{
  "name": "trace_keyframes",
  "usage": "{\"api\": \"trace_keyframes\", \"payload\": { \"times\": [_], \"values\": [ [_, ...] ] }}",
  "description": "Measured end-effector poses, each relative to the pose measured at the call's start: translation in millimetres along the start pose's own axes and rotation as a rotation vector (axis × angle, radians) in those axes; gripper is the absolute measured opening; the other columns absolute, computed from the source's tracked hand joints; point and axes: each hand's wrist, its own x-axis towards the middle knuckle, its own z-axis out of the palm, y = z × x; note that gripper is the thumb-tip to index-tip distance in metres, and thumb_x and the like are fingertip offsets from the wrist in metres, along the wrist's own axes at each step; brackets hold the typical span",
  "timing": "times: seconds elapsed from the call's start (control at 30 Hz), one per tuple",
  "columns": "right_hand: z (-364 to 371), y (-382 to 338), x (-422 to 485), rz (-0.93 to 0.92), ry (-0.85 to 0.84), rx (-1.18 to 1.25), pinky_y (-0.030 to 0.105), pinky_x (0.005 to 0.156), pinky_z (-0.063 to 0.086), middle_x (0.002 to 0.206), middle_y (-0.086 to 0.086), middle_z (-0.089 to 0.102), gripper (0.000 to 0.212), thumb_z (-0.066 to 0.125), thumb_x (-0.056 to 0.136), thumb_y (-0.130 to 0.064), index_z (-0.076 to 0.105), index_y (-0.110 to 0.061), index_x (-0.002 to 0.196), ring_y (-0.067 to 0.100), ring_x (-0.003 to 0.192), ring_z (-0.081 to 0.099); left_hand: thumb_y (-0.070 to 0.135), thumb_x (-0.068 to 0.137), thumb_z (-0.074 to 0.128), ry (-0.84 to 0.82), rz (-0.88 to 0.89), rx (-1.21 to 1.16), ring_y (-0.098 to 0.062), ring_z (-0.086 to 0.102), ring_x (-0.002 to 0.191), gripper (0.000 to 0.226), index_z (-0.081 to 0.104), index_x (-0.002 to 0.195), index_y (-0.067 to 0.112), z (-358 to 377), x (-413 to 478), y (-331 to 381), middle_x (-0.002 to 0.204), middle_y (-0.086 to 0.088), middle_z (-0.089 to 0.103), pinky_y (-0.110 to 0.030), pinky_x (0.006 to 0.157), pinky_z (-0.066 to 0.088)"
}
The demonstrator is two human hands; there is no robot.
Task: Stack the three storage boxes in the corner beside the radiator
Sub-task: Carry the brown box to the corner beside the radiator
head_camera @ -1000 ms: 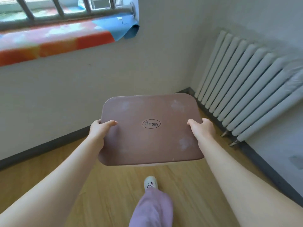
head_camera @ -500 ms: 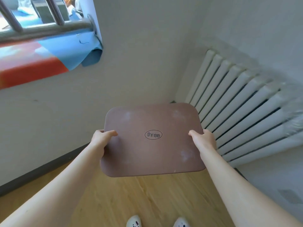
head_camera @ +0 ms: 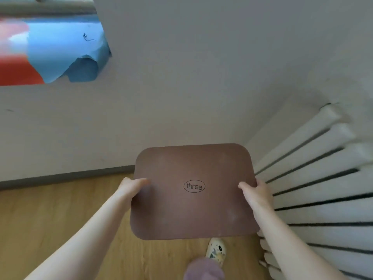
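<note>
A storage box with a brown lid (head_camera: 193, 207), marked "three" in an oval, hangs in the air in front of me. My left hand (head_camera: 131, 188) grips its left edge, thumb on top. My right hand (head_camera: 255, 194) grips its right edge, thumb on top. The box covers the corner where the white wall meets the white radiator (head_camera: 323, 188). Only the lid shows; the box body is hidden beneath it. No other storage box is in view.
Wooden floor (head_camera: 50, 219) runs to a grey skirting board (head_camera: 66, 176) along the wall. A blue and red cloth (head_camera: 60, 53) hangs over a sill at top left. My right shoe (head_camera: 216, 250) and a purple trouser leg (head_camera: 203, 269) show below the box.
I have stepped closer to the corner with the box. The wall and radiator have grown larger, and the box now sits right beside the radiator's fins.
</note>
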Motion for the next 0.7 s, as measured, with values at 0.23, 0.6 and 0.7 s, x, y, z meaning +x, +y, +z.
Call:
{"api": "trace_keyframes", "payload": {
  "times": [0.23,0.6,0.7],
  "values": [
    [37.6,20.0,141.0,0.038,-0.092,-0.067,0.043,0.088,0.051,0.113,0.007,0.065,0.054,0.065,0.076,-0.029,0.053,-0.013,0.127,0.031,0.099,0.061,0.022,0.078,0.072,0.092,-0.093,-0.145,-0.017,0.055,0.074,0.038,0.048,0.105,0.011,87.0,83.0,-12.3,0.084,-0.001,0.058,-0.033,0.068,0.044],
    [175.1,116.3,331.1,0.086,-0.098,-0.146,0.042,0.090,0.051,0.120,0.014,0.064,0.055,0.066,0.077,-0.028,0.054,-0.009,0.128,0.034,0.104,0.061,0.018,0.078,0.071,0.099,-0.129,-0.275,-0.012,0.057,0.075,0.044,0.049,0.115,0.008,192.2,295.0,-86.5,0.092,-0.002,0.061,-0.026,0.054,0.039],
    [210.8,136.0,366.4,0.095,-0.117,-0.143,0.033,0.078,0.049,0.114,0.014,0.066,0.050,0.066,0.077,-0.027,0.058,-0.010,0.123,0.030,0.095,0.062,0.018,0.080,0.069,0.091,-0.166,-0.266,-0.011,0.057,0.073,0.041,0.054,0.115,0.005,204.1,338.2,-107.6,0.092,-0.004,0.063,-0.024,0.051,0.040]
  ]
}}
